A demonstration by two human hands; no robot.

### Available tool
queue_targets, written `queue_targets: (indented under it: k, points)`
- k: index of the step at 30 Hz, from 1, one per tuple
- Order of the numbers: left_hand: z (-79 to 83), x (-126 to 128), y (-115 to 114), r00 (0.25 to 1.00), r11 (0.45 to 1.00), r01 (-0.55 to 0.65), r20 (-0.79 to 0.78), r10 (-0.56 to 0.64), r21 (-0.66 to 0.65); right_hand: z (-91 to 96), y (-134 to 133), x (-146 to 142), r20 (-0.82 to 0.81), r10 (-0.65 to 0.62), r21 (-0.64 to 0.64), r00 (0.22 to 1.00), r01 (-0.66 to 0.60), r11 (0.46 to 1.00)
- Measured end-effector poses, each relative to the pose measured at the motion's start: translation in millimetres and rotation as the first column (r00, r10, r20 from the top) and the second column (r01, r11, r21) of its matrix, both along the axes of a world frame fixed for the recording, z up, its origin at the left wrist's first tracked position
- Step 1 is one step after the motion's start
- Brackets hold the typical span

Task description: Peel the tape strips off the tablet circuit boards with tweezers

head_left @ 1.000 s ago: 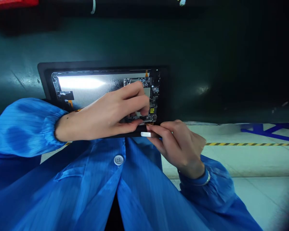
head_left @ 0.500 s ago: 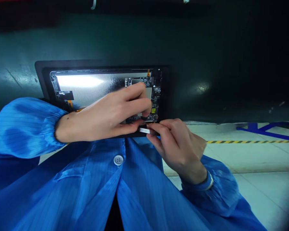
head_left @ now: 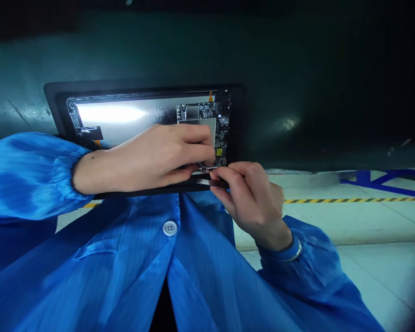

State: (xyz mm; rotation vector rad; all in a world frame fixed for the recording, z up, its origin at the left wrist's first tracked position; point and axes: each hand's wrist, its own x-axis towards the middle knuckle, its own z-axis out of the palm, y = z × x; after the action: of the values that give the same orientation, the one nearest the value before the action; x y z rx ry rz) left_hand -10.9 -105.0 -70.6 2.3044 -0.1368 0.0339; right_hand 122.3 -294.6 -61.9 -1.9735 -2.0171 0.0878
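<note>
An opened tablet (head_left: 124,113) lies with its inside up, showing a silver metal back plate and a circuit board (head_left: 192,112) at its right side. My left hand (head_left: 159,157) reaches across it with the fingers curled down at the board's near edge; what the fingertips pinch, if anything, is hidden. At the tablet's near right corner my right hand (head_left: 252,198) is closed on a slim metal tool that looks like tweezers (head_left: 207,182). Its flat silver end sticks out to the left, beside my left thumb. Both hands' fingertips nearly meet at the board's edge.
The dark green table (head_left: 314,92) extends beyond the tablet, its near edge close to my body. Past that edge on the right are a blue metal frame (head_left: 376,182) and a yellow-black floor stripe (head_left: 332,201). Orange flex cable (head_left: 210,96) shows at the board's far edge.
The tablet and both hands appear slightly higher in view. My left fingers have drawn in toward the board's near edge, uncovering more of the board. The tool in my right hand has turned slightly.
</note>
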Motion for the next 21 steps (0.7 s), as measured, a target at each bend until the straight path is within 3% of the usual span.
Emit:
queue_targets:
  k: [4,9,21]
  points:
    - [0.9,0,-1,1.000,1.000,-0.020,-0.003,0.020,0.010,-4.8,-2,3,-0.085,-0.058,-0.002,0.995,0.058,0.998]
    - [1.3,-1,0,0.998,0.998,-0.061,0.000,0.061,-0.006,-13.9,1,21,-0.269,0.029,0.023,0.963,-0.024,0.999]
    - [-4.3,1,2,0.993,0.994,0.109,0.038,-0.109,0.002,-18.8,-4,11,-0.175,0.017,0.131,0.984,0.006,0.991]
